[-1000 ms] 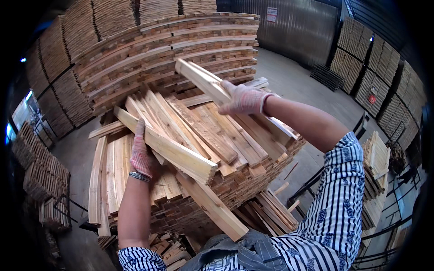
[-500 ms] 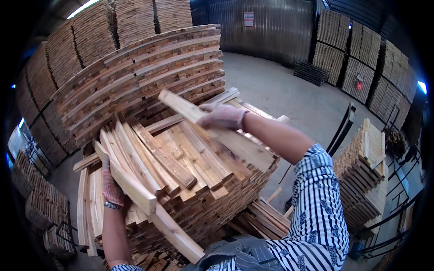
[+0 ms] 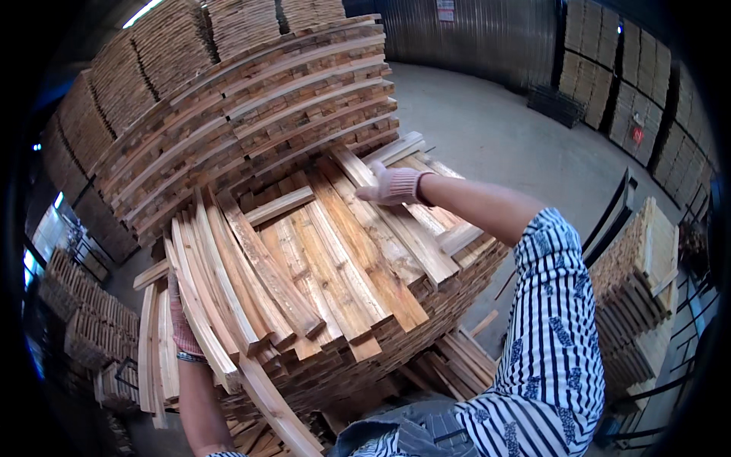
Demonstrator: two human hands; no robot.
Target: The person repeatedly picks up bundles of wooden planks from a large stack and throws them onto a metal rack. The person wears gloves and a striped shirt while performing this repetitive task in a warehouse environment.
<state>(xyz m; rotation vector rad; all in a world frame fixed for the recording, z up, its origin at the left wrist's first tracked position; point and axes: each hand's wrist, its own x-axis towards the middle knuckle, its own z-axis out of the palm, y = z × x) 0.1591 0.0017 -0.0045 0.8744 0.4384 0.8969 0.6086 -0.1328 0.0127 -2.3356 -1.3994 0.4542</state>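
Observation:
My right hand [image 3: 392, 186], in a pinkish knit glove, rests on a long plank [image 3: 422, 240] that lies on the wood stack [image 3: 381, 373]. Its thumb and fingers are spread over that plank, toward its far end. At the stack's left side my left hand [image 3: 185, 327], gloved too, is closed against the outer face of a narrow plank [image 3: 199, 316]; the plank hides part of its fingers. Several more narrow planks [image 3: 228, 274] lean side by side just right of it. Below its near end another plank [image 3: 278, 411] slants toward my body.
A short crosspiece [image 3: 280, 206] lies on the stack's top, and a second one [image 3: 459, 238] at its right. Behind rises a taller layered stack [image 3: 251, 114]. Loose boards [image 3: 457, 362] lie low at the near right. Farther right are a black metal post [image 3: 609, 217] and another board stack [image 3: 636, 282].
My right hand has laid its plank down lengthwise on the stack; before, it was held slantwise above. The left hand's plank has swung in alongside the others. The view has shifted slightly.

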